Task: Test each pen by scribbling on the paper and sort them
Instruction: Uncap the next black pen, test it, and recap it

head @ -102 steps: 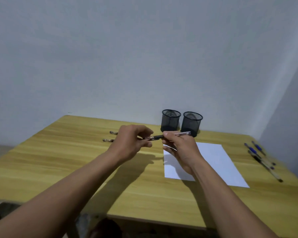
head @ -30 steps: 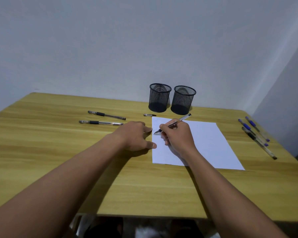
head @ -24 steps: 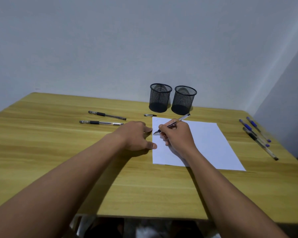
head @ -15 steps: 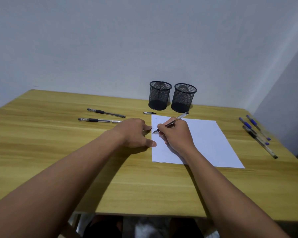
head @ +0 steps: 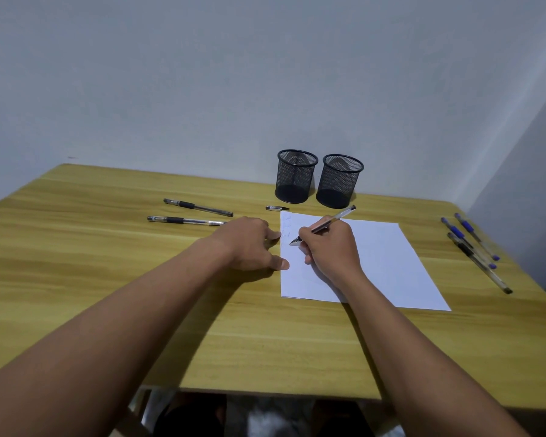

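Observation:
My right hand grips a clear black-ink pen, its tip down on the white paper near the sheet's left edge, where faint scribbles show. My left hand lies on the table at the paper's left edge, its thumb and a fingertip touching the sheet. The pen's black cap lies above the paper's top left corner. Two capped black pens lie to the left. Several pens, blue and black, lie at the far right.
Two black mesh pen cups, a left cup and a right cup, stand side by side at the back by the wall. The wooden table ends close at the front and right edges.
The pen tip has worked down the paper's left edge and faint marks now show there. The left hand has stayed put. Well before, both hands pulled the cap off the pen.

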Demonstrator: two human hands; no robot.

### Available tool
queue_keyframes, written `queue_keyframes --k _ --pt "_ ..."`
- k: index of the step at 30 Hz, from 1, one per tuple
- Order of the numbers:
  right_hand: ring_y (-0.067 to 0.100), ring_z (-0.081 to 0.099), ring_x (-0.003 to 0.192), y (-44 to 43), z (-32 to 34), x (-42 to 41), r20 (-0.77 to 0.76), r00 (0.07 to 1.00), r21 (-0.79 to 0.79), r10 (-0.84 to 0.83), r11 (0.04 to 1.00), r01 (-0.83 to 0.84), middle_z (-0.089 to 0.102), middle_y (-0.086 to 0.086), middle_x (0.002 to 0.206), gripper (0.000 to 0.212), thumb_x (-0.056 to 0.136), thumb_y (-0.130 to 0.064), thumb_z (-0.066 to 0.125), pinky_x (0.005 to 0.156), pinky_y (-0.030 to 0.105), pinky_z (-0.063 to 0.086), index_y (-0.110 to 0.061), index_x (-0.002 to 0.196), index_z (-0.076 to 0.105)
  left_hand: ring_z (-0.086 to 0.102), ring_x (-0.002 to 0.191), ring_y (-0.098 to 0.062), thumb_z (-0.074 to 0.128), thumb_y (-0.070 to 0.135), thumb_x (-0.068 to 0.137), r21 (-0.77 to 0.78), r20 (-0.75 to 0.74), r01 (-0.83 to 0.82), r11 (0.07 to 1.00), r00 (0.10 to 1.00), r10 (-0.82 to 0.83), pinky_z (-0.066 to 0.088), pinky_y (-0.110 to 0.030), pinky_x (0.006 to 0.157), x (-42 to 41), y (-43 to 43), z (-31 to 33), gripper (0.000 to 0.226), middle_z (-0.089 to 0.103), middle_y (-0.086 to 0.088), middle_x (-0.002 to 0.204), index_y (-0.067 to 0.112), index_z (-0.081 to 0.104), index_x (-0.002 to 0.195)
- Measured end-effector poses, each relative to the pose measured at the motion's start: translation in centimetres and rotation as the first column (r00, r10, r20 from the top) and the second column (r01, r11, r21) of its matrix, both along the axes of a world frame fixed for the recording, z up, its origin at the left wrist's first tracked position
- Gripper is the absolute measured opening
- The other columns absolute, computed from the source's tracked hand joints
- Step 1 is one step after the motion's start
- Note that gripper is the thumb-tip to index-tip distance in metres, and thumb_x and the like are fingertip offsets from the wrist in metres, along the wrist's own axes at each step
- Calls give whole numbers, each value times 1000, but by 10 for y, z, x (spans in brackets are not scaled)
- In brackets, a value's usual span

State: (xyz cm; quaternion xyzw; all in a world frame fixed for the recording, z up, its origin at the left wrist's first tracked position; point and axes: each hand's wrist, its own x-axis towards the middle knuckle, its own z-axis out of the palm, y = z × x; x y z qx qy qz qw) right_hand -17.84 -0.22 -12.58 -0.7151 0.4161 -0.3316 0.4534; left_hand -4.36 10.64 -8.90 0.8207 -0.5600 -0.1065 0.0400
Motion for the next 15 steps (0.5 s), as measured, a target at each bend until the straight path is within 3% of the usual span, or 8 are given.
queue_keyframes --k 3,6,15 --pt "15 66 52 0 1 2 -4 1000 -6 -4 1000 4 72 7 71 15 92 -23 67 53 25 55 -9 86 70 44 134 -26 59 73 76 2 -3 -1 1000 1000 1 41 -40 105 0 1 1 84 43 1 151 31 43 146" --pt "15 63 50 -5 1 -1 -8 1000 17 -1 1000 1 70 9 66 17 87 -21 67 48 23 48 -5 82 70 44 134 -25 59 73 75 6 1 0 1000 1000 0 41 -42 105 -3 -5 3 84 44 1 151 31 43 146" --pt "17 55 54 0 15 1 88 995 220 40 974 -58 67 10 67 15 89 -17 65 44 25 42 -3 88 69 40 136 -24 56 71 79 -4 -11 2 1000 1000 -2 38 -40 108 -1 5 -2 84 40 0 151 30 37 150"
